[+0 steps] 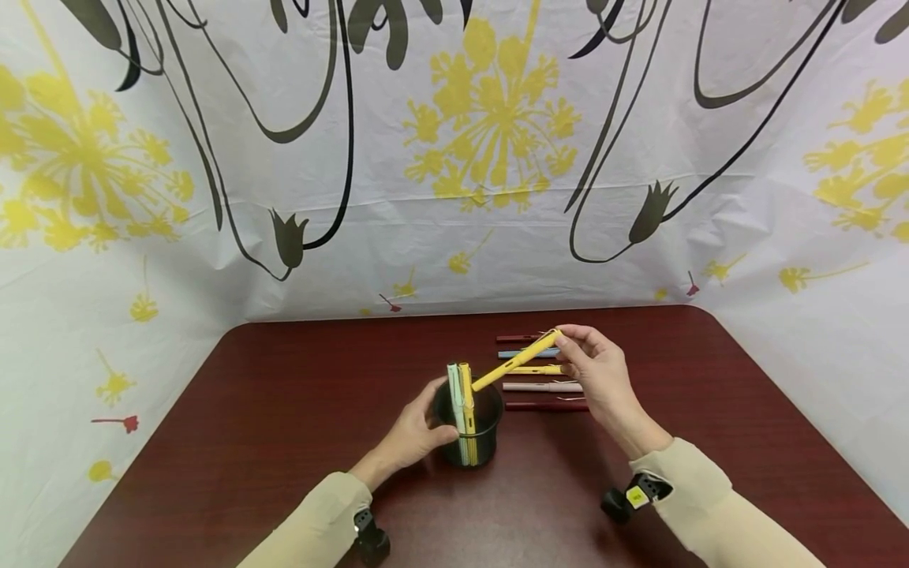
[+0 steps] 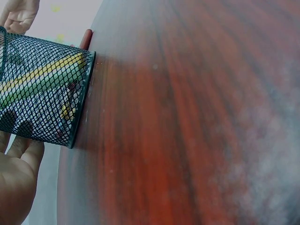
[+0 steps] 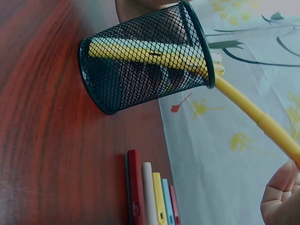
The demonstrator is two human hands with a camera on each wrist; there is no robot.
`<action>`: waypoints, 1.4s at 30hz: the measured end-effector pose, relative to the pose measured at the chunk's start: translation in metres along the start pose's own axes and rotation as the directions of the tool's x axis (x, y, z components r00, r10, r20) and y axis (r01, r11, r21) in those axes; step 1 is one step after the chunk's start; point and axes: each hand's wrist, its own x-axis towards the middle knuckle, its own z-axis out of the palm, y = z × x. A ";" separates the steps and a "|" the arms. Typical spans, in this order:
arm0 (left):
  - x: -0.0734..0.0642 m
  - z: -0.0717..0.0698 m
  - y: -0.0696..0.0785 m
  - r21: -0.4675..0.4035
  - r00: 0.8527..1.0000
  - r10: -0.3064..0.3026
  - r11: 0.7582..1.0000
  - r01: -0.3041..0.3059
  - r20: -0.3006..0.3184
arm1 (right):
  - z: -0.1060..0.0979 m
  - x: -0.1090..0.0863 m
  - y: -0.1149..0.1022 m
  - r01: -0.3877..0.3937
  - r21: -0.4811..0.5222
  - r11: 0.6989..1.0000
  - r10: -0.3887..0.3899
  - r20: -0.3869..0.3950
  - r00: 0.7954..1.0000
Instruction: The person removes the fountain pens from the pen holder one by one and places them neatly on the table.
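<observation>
My left hand (image 1: 408, 434) holds a black mesh pen cup (image 1: 486, 451) upright on the table, thumb on the near side and fingers round the left and far sides. Inside the cup lean a mint-green pen (image 1: 455, 398) and a yellow pen (image 1: 466, 398). Up and to the right, my right hand (image 1: 604, 379) pinches another yellow pen (image 1: 518, 360) at its clip end between thumb and fingertips. That pen slants down to the left, its lower end at the cup's rim. In the right wrist view this slanted pen (image 3: 253, 115) meets the mouth of the cup (image 3: 117, 89).
Right of the cup several pens lie in a row: a dark red pen (image 1: 543, 407), a pale grey-pink pen (image 1: 541, 387), a yellow pen (image 1: 533, 370), a blue pen (image 1: 521, 354) and another dark red pen (image 1: 517, 339). A patterned white sheet (image 1: 398, 268) surrounds the dark wooden table (image 1: 284, 410).
</observation>
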 end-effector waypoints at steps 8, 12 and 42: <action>0.001 0.000 0.001 0.018 1.000 0.007 1.000 -0.007 -0.003 | -0.023 -0.004 0.000 -0.089 0.151 0.984 0.094 -0.030 0.995; 0.002 0.000 0.000 0.020 1.000 0.011 1.000 -0.011 -0.001 | -0.039 -0.009 0.001 -0.119 0.148 0.982 0.124 -0.029 0.992; 0.002 -0.001 -0.001 0.008 1.000 -0.003 1.000 0.003 -0.001 | -0.086 -0.027 0.035 -0.210 -0.272 0.939 0.237 0.070 0.969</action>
